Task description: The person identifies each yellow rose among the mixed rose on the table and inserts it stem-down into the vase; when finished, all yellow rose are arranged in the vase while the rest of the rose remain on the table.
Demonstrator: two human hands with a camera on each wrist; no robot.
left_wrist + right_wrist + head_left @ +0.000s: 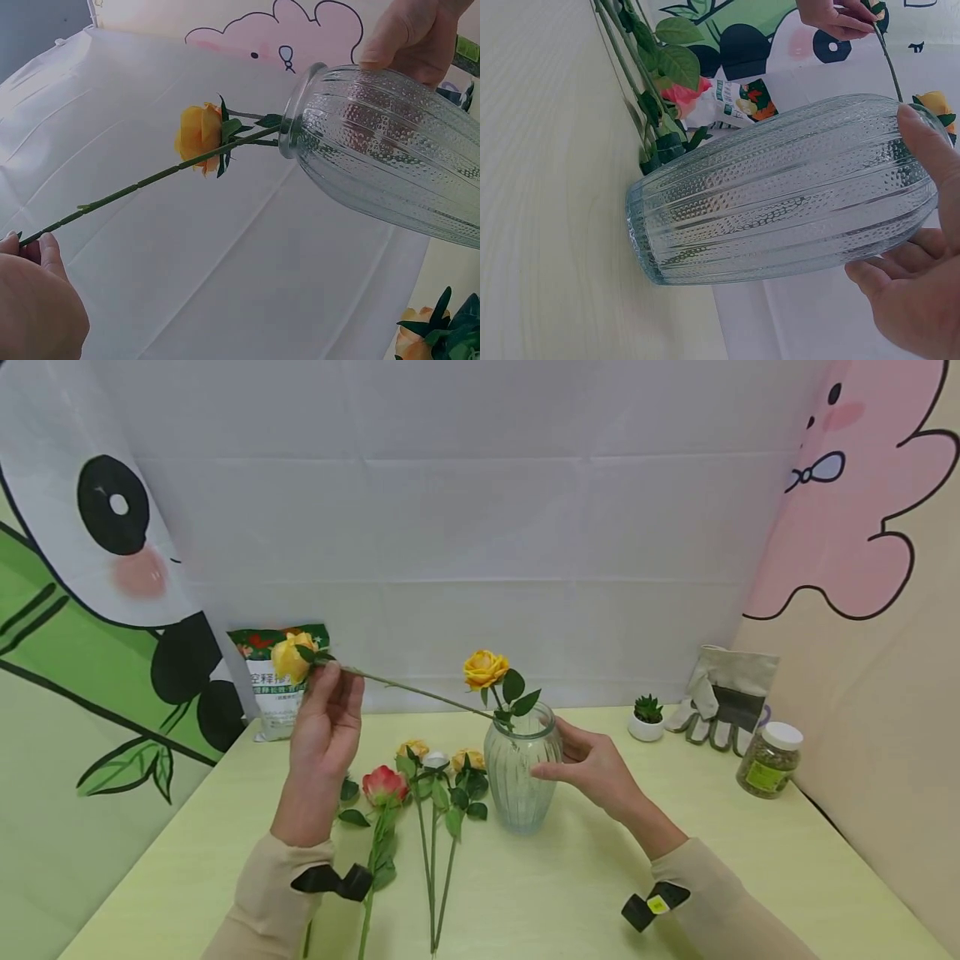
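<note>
My left hand pinches the stem of a yellow rose just below its bloom. That long green stem slants down to the right, its lower end at the mouth of the ribbed glass vase. How far the end reaches inside, I cannot tell. My right hand grips the vase's upper right side, thumb in front and fingers behind, as the right wrist view also shows. Another yellow rose with dark green leaves stands in the vase, which is upright on the table.
Left of the vase lie a red rose, a white flower and yellow roses on the table. A printed bag stands back left. At right are a potted succulent, gloves and a white-lidded jar.
</note>
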